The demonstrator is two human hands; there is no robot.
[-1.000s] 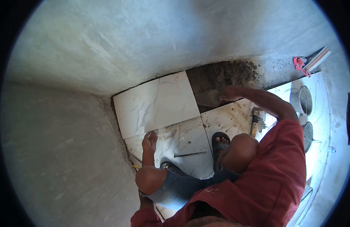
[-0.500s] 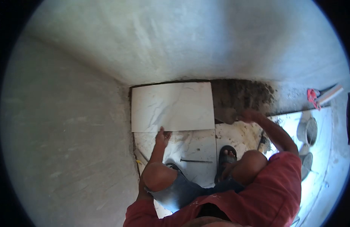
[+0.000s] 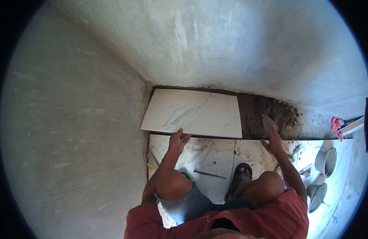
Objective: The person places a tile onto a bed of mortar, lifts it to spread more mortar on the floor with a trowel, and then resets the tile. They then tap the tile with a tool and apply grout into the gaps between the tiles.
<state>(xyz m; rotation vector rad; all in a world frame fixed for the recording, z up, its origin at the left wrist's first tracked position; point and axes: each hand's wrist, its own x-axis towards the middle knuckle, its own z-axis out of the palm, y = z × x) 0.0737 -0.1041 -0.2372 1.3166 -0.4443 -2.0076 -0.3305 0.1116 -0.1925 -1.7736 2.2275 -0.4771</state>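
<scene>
A white marble-patterned tile lies along the back wall, with a dark gap below its front edge. My left hand grips that edge, thumb on top and some fingers below it. My right hand is to the right of the tile, its thumb stretched out away from the other fingers. Just beyond those fingertips is the trowel, its blade over the dark mortar bed. The trowel's handle is hidden from me.
Dirt-specked floor tiles lie in front, with a metal rod between my sandalled feet. Two round grey containers stand at the right. A pink cloth lies by the right end of the back wall.
The tile's front edge has shifted, showing a dark gap below it. My right hand and the trowel have moved right, away from the tile's edge, and the thumb has spread. The view has shifted slightly.
</scene>
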